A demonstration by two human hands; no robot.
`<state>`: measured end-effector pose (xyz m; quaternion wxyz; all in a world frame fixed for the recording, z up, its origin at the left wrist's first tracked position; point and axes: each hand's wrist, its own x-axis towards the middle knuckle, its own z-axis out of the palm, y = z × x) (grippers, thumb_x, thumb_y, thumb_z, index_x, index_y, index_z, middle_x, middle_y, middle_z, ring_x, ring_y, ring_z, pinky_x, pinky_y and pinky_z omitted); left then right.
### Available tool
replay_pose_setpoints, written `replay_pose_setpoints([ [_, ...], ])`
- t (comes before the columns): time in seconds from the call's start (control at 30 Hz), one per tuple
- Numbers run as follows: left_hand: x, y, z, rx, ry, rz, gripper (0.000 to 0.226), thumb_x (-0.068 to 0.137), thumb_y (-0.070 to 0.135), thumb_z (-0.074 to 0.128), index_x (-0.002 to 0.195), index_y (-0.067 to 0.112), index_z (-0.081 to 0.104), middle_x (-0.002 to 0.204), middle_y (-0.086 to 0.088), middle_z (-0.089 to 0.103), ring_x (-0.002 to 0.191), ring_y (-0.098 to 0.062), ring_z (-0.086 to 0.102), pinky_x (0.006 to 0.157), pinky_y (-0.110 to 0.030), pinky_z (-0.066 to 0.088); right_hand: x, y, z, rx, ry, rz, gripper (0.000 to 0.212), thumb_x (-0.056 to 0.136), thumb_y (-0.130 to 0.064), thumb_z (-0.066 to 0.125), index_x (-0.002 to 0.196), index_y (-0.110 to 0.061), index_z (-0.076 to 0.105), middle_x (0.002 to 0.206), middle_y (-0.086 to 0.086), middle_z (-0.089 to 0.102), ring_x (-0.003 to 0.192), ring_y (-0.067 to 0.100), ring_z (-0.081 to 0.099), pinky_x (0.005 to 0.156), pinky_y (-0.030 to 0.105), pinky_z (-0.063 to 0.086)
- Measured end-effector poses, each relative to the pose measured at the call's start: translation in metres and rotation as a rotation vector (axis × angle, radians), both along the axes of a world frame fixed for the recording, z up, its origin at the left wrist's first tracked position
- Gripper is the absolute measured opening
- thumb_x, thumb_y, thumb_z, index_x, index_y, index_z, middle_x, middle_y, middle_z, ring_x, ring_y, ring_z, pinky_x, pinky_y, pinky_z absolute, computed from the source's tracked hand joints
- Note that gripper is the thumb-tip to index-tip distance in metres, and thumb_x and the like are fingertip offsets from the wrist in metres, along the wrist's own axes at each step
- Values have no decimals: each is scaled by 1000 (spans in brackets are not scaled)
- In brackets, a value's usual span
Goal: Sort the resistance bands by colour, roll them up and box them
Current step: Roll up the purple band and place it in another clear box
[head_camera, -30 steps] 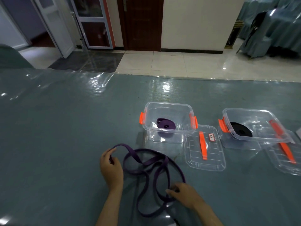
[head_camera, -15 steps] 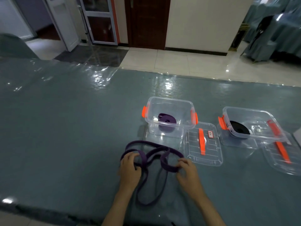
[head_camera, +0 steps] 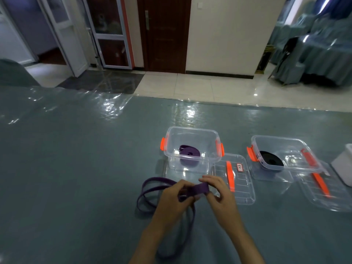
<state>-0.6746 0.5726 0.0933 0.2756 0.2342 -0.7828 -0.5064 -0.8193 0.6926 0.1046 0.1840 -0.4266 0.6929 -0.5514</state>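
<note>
Table (head_camera: 66, 168), grey-blue under clear film, bearing two clear boxes with orange clips: left box (head_camera: 192, 133) holding a rolled purple band (head_camera: 189, 154), right box (head_camera: 297, 164) holding a rolled black band (head_camera: 271, 161), each with its lid (head_camera: 242, 189) lying flat just to its right. Loose purple band (head_camera: 150, 189) near the table's front edge, its loops trailing left and toward the viewer; one end raised, pinched by both hands close together, left hand (head_camera: 171, 197) and right hand (head_camera: 219, 191).
</note>
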Motion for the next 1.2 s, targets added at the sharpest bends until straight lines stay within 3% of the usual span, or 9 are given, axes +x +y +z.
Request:
replay_pose_setpoints([
  [0.17,-6,7,5,-121,39,137,40,91,23,82,130,23,73,125,13,74,111,0,70,97,-22,57,4,-2,6,-20,-318,32,39,105,-8,52,137,-25,66,132,-10,69,128,12,64,102,33,57],
  [0.3,-11,11,10,-232,16,136,42,92,23,79,134,24,71,129,8,74,115,-6,70,99,-22,57,17,-11,21,3,-431,23,33,104,-41,58,136,-35,63,130,-15,72,122,6,68,94,26,59],
  [0.47,-15,10,22,-405,31,247,36,96,31,74,127,14,75,116,2,78,105,-7,70,97,-19,53,20,-23,27,13,-362,13,33,94,-41,61,127,-42,65,117,-20,77,115,5,71,91,23,59],
  [0.63,-28,7,23,-214,36,172,28,96,15,75,124,15,73,119,2,74,109,-12,70,94,-33,61,20,-33,29,-12,-384,-53,35,95,-39,60,127,-31,68,124,-5,62,114,14,69,89,28,62],
  [0.8,-34,-1,25,-259,97,190,27,92,22,80,117,22,72,110,6,75,98,-1,69,88,-14,57,16,-38,38,0,-218,-160,25,96,-35,64,120,-34,69,108,-2,58,97,-6,63,80,11,55],
  [0.87,-35,-6,22,-275,94,180,31,90,23,83,119,25,72,110,9,74,99,-1,68,88,-18,58,8,-39,37,-5,-199,-187,19,98,-24,69,116,-31,73,104,-1,67,94,-2,68,80,17,58],
  [1.0,-38,-14,22,-251,113,154,45,89,26,84,131,20,69,118,9,74,105,-2,69,92,-21,58,-12,-40,39,-87,-384,-245,18,98,-11,72,108,-23,79,92,4,81,88,17,79,76,27,63],
  [1.1,-42,-17,27,-303,187,156,34,91,28,83,120,15,73,114,6,76,104,-6,72,89,-29,61,-19,-44,42,-131,-491,-290,14,94,-13,76,92,-27,78,84,4,80,79,14,77,69,23,60],
  [1.2,-49,-24,34,-344,276,207,29,89,25,84,114,13,76,113,7,77,105,-5,72,90,-28,61,-24,-50,47,-122,-674,-259,5,89,-25,79,93,-28,77,87,1,79,80,11,74,67,20,58],
])
